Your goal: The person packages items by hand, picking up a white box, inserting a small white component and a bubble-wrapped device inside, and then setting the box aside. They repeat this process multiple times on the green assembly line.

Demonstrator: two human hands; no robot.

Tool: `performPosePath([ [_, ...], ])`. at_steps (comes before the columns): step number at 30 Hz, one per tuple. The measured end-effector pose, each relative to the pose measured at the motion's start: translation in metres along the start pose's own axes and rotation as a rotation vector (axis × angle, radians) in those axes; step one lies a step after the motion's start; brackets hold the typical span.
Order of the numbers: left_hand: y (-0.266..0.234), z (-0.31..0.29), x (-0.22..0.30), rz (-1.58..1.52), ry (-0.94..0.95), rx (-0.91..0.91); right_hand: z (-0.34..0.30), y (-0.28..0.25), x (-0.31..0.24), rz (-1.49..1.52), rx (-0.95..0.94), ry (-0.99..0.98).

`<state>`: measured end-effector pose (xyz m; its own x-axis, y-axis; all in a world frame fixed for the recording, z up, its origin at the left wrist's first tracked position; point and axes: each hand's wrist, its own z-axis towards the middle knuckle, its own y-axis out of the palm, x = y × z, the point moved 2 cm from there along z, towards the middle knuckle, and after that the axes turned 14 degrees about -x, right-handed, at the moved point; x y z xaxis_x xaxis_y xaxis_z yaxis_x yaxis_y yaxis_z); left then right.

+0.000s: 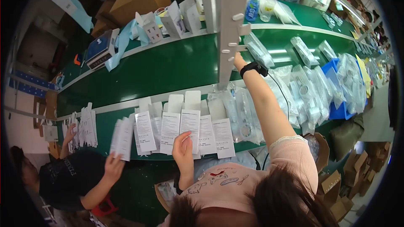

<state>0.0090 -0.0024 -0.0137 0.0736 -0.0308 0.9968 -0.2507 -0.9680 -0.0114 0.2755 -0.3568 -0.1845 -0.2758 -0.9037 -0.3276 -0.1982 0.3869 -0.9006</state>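
My left hand [182, 148] is raised at the bench's near edge, its fingers loosely bent and a little apart, with nothing visible in them. Just beyond it stands a white printed box [190, 122] with its top flap up, in a row of similar white boxes [170, 127]. My right arm stretches far forward across the bench, a black band with a small device on the wrist. Only part of my right hand [238, 60] shows beside the metal post [227, 29]; its fingers are hidden. Close to it lies a clear-bagged item [258, 50] on the green belt.
Bagged parts [246, 120] pile up on the right, some around a blue bin [339, 111]. At left, a co-worker's hand [113, 166] holds a white box [122, 138]. Bottles [252, 7] and an opened carton [141, 0] stand at the back. Cartons [332, 185] sit lower right.
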Motion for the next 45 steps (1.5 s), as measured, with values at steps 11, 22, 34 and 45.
performPosePath([
  [11,0.016,0.031,-0.013,1.134,-0.082,-0.297,-0.008,0.007,0.049,-0.24,0.175,-0.504],
  [22,-0.034,0.042,-0.031,1.373,-0.128,-0.231,-0.385,-0.01,-0.102,0.143,-0.323,-0.042],
  [34,0.009,0.042,-0.077,1.24,0.184,-0.675,-0.387,0.106,-0.115,0.677,0.092,0.086],
  [45,-0.105,0.074,-0.074,1.527,-0.064,-0.606,-0.321,0.12,-0.21,0.75,-0.042,-0.168],
])
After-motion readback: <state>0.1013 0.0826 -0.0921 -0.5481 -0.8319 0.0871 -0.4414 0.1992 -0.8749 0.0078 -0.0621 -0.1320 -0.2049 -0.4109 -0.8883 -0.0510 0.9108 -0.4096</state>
